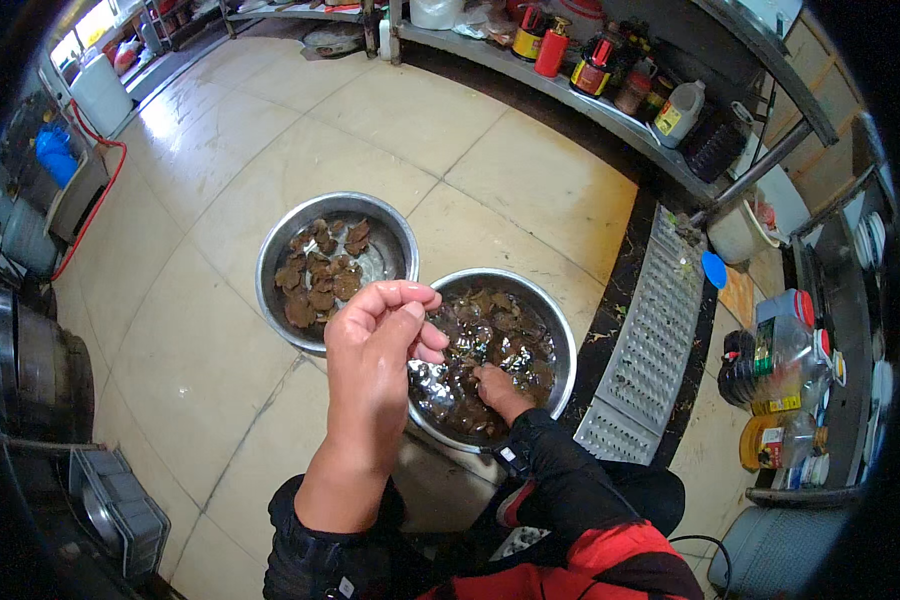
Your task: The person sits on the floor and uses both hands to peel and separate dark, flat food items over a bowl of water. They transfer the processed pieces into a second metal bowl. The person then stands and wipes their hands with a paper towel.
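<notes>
Two round stainless-steel basins stand on the tiled floor before me. The right basin (568,352) holds water with many brown, flat, irregular food pieces (506,319) in it; their exact kind is unclear. My right hand (501,391) reaches into this basin, its fingertips under the water among the pieces. Whether they grip one is hidden. My left hand (379,330) is raised in front of the basins, wet, with the fingers loosely curled and the thumb near the index finger. Nothing shows in it, but its palm is partly hidden. More brown pieces (319,281) lie in the left basin (270,247).
A perforated metal drain cover (645,345) runs along the right. Beyond it stand plastic oil bottles (784,367). A metal shelf (607,112) with bottles and jars crosses the back. At left are a red hose (94,217) and a grey plastic crate (124,510).
</notes>
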Tool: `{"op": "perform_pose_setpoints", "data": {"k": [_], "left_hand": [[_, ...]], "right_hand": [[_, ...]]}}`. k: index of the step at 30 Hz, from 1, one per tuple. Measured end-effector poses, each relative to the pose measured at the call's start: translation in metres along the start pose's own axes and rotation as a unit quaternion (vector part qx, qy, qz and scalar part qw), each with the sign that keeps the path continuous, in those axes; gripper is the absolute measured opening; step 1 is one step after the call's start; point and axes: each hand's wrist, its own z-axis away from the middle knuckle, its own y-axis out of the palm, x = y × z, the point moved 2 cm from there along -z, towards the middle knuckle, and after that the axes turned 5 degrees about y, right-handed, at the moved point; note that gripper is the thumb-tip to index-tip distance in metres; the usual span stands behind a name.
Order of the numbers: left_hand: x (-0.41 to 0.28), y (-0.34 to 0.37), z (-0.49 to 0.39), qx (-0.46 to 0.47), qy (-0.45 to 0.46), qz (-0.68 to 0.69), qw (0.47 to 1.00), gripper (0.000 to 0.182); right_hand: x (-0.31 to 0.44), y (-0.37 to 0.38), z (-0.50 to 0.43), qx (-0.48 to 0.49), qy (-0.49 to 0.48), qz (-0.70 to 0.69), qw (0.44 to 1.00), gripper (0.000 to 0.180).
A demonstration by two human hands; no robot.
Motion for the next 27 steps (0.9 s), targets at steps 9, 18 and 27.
{"op": "perform_pose_setpoints", "data": {"k": [9, 18, 27], "left_hand": [[0.004, -0.005, 0.003, 0.004, -0.008, 0.022, 1.0, 0.014], [0.03, -0.001, 0.001, 0.029, -0.044, 0.007, 0.999, 0.013], [0.066, 0.024, 0.022, 0.176, -0.134, -0.055, 0.974, 0.045]], "right_hand": [[-0.005, 0.0, 0.009, 0.017, 0.259, -0.433, 0.863, 0.003], [0.048, -0.191, 0.05, 0.03, 0.146, -0.57, 0.808, 0.008], [0.107, -0.306, 0.145, 0.023, -0.032, -0.591, 0.806, 0.007]]}}
